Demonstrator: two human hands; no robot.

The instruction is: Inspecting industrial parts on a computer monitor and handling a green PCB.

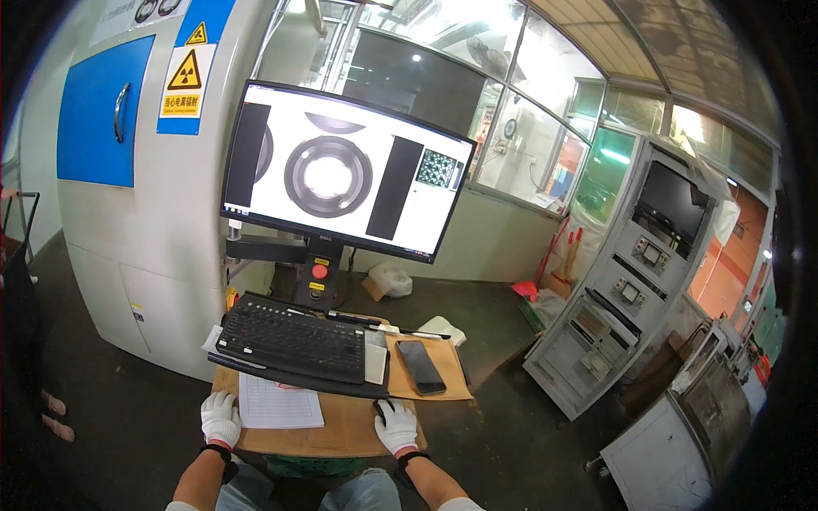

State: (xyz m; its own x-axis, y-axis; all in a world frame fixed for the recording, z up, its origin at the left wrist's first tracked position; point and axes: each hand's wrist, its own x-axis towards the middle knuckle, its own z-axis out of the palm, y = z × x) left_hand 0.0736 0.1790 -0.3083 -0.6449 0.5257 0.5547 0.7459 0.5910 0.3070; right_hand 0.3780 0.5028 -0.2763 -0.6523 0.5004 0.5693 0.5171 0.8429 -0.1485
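My left hand (221, 419), in a white knit glove, rests on the left edge of the small wooden table (349, 436), its fingers lying loosely with nothing in them. Beside it lies a printed form sheet (278, 404), partly under the keyboard. At the table's right, my gloved right hand (396, 427) lies over a dark computer mouse (385, 405), mostly hidden by the palm. A black keyboard (290, 338) stands behind the sheet, tilted. Above it, a monitor (341, 175) displays a grey ring-shaped image with a bright centre.
A black smartphone (420, 368) lies on brown card (456, 375) right of the keyboard. Behind it is a red push button (319, 272) below the monitor. A large grey cabinet (183, 247) with a radiation warning sign stands left; a tall instrument rack (613, 289) stands right.
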